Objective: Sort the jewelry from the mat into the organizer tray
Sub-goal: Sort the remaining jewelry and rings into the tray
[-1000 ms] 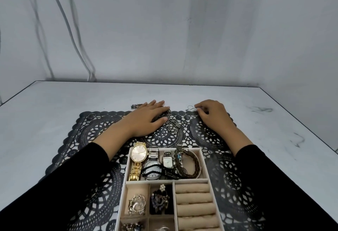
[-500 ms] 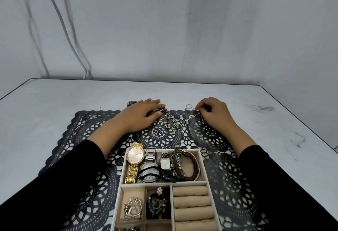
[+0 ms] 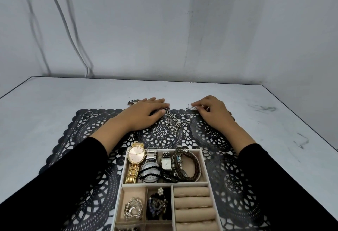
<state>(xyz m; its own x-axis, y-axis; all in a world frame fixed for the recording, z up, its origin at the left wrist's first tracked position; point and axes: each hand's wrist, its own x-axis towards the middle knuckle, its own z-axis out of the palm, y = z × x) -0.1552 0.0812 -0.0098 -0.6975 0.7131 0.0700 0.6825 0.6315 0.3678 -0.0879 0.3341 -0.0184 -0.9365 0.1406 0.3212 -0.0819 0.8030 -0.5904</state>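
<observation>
A black lace mat (image 3: 73, 139) covers the table, and the beige organizer tray (image 3: 203, 159) sits on its near middle. My left hand (image 3: 144, 115) lies at the mat's far edge. Its fingertips and thumb pinch the top end of a silver chain bracelet (image 3: 172, 121), which trails toward the tray. My right hand (image 3: 213, 110) is at the far edge too, fingers curled, pinching a small wire earring (image 3: 191, 106). A silver ring (image 3: 88, 114) lies on the mat's far left corner. A small dark jewelry piece (image 3: 133, 101) lies on the table just beyond my left hand.
The tray's far compartment holds a gold watch (image 3: 136, 157), other watches and a brown braided bracelet (image 3: 194, 164). Smaller compartments hold a silver brooch (image 3: 133, 210) and dark pieces, with ring rolls (image 3: 192, 203) on the right. A grey wall stands behind the white table.
My left fingers have drawn in from lying flat over the chain to pinching its top end. My right fingers have stayed on the wire earring.
</observation>
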